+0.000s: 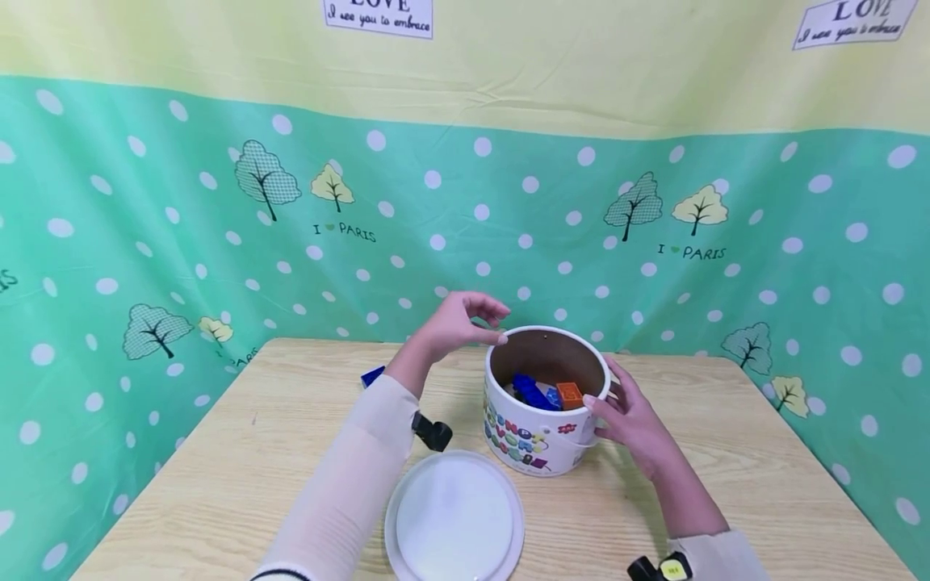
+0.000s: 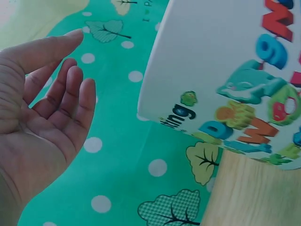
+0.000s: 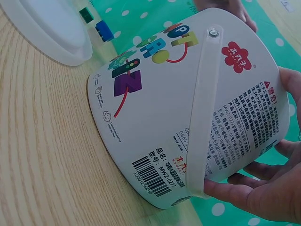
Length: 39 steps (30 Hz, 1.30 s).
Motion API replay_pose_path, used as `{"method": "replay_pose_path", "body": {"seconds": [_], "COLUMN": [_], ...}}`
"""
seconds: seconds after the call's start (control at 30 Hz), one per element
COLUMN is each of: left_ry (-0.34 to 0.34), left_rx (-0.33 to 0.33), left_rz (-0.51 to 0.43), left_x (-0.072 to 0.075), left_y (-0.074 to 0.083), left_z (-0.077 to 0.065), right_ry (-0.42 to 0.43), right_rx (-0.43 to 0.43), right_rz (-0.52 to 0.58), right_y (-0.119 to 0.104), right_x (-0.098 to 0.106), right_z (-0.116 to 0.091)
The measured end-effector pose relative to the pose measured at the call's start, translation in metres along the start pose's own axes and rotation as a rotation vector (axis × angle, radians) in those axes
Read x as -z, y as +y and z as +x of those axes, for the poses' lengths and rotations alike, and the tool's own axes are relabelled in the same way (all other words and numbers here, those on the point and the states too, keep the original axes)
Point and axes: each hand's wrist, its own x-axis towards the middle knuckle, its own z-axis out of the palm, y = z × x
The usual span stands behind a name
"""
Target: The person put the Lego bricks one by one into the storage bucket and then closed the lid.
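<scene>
A white round bucket (image 1: 523, 436) with coloured letters printed on its side stands on the table, its top uncovered. Inside lie dark blue blocks (image 1: 534, 393) and an orange block (image 1: 570, 395). My right hand (image 1: 639, 420) holds the bucket's right side, thumb at the front near the rim and fingers round the side. In the right wrist view, that thumb lies by the lower end of the white strap handle (image 3: 204, 113). At the bucket's left rim, my left hand (image 1: 461, 320) hovers with loosely bent fingers and an empty palm, apart from the wall in the left wrist view.
A white round lid (image 1: 454, 516) lies on the wooden table (image 1: 240, 468) in front of the bucket. Left of the bucket is a blue block (image 1: 373, 376), partly behind the left forearm; a green block (image 3: 86, 15) shows beside it. A patterned cloth (image 1: 479, 186) hangs behind the table.
</scene>
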Motion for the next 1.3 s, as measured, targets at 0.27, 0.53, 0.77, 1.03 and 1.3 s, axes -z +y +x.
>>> {"method": "replay_pose_path", "body": {"seconds": [0.27, 0.53, 0.77, 1.03, 1.3], "left_ry": [0.075, 0.144, 0.187, 0.231, 0.247], "left_rx": [-0.002, 0.057, 0.09, 0.088, 0.086], "left_rz": [-0.025, -0.047, -0.075, -0.059, -0.051], "left_x": [0.012, 0.022, 0.027, 0.034, 0.045], "left_y": [-0.014, -0.025, -0.037, -0.046, -0.058], "left_z": [-0.024, -0.048, -0.065, -0.085, -0.1], "right_ry": [-0.003, -0.001, 0.01, 0.02, 0.018], "right_rx": [0.005, 0.011, -0.009, -0.021, -0.027], "right_rz": [0.003, 0.001, -0.01, -0.027, -0.027], "right_y": [0.0, 0.0, -0.001, 0.0, 0.0], "right_x": [-0.001, -0.001, -0.001, -0.001, -0.001], "right_z": [0.003, 0.004, 0.0, 0.0, 0.0]}}
